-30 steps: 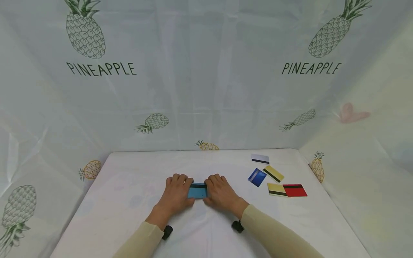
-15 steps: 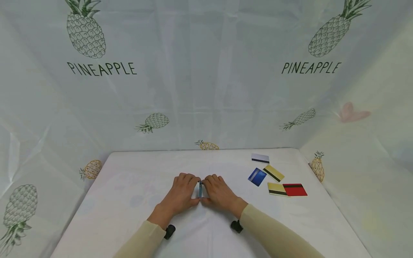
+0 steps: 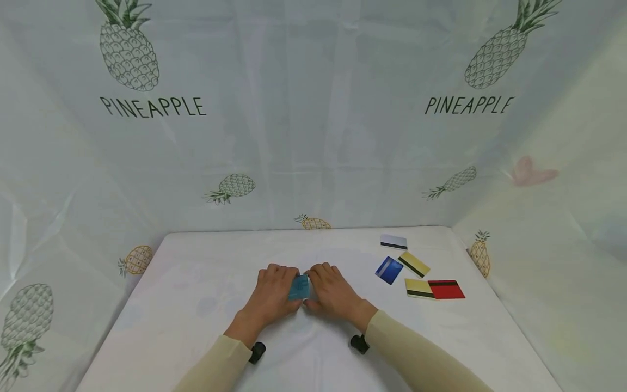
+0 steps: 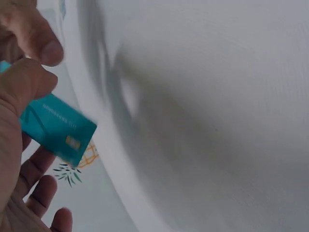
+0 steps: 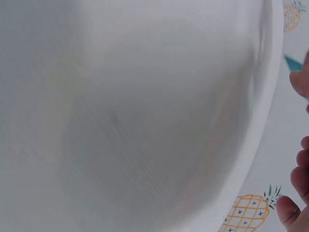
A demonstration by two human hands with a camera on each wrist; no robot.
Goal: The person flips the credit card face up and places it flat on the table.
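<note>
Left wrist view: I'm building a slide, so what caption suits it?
Left hand holding a teal card, its chip showing, with a pineapple print beyond.

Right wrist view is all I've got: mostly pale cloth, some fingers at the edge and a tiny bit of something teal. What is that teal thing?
Observer: A teal card; the left wrist view shows a small pale chip on its face.
Visitor: And who's holding it?
Observer: The left hand pinches it; whether the right hand grips it too, I can't tell.
Visitor: Are there other cards around?
Observer: Yes, five on the table, off to the person's right: a whitish card, a blue card, a red card and two yellow cards.
</note>
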